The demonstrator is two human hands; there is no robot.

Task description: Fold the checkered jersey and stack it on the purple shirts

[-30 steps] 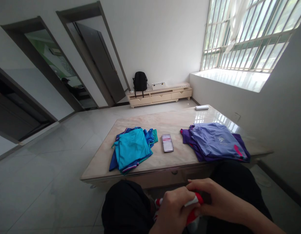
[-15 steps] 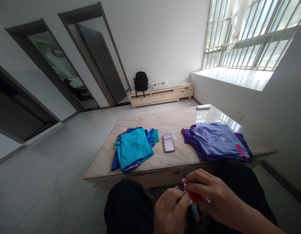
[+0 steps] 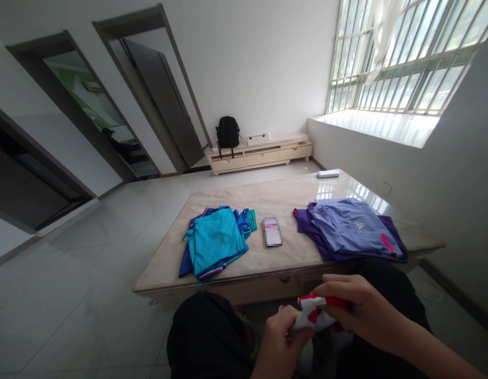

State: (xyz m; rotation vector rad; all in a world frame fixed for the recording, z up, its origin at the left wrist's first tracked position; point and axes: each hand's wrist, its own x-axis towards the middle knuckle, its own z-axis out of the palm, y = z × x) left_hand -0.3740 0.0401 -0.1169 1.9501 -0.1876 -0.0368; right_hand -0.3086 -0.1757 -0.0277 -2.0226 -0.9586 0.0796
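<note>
A: Where is the red-and-white cloth (image 3: pixel 308 315)?
B: Up off the surface (image 3: pixel 231 190), between the two hands, just in front of the near edge and above the lap.
A: What are the fingers doing?
B: On the left hand (image 3: pixel 278 339), thumb and forefinger are clamped on the near part of the cloth. On the right hand (image 3: pixel 360 308), the fingers are closed on the red edge at its upper right. The lower folds hang in shadow, too dark to make out.
A: And the legs?
B: Dark trousers (image 3: pixel 206 334), one knee on either side of the hands.
A: What lies on the surface?
B: At left, a blue and turquoise clothing pile (image 3: pixel 216 239), with bright turquoise on top. At right, a purple clothing pile (image 3: pixel 348 226), topped by a lavender garment with a pale emblem and a pink patch. A flat rectangular object (image 3: pixel 272 231) sits between the piles, touching neither, its face pixelated. Near the far right corner lies a white oblong object (image 3: pixel 328 173).
A: Beyond that?
B: A black backpack (image 3: pixel 228 132) stands upright on a low cream cabinet (image 3: pixel 263 157) against the wall.
</note>
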